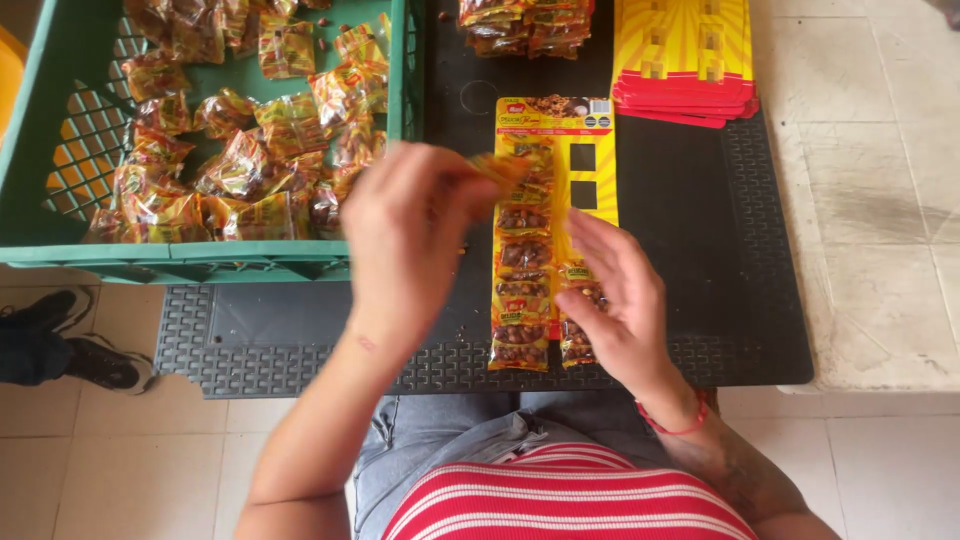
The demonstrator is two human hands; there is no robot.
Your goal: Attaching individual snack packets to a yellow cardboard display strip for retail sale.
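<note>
Snack packets (522,290) fill most of the yellow display card (598,175); two slots above stay empty. Left hand (415,235) pinches one packet (497,166); right hand (612,300), open, presses the right column.

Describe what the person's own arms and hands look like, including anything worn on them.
Both arms are bare, with no sleeves and no gloves. The right hand has a thin red cord bracelet at the wrist and dark markings on the forearm. The left hand wears nothing.
</note>
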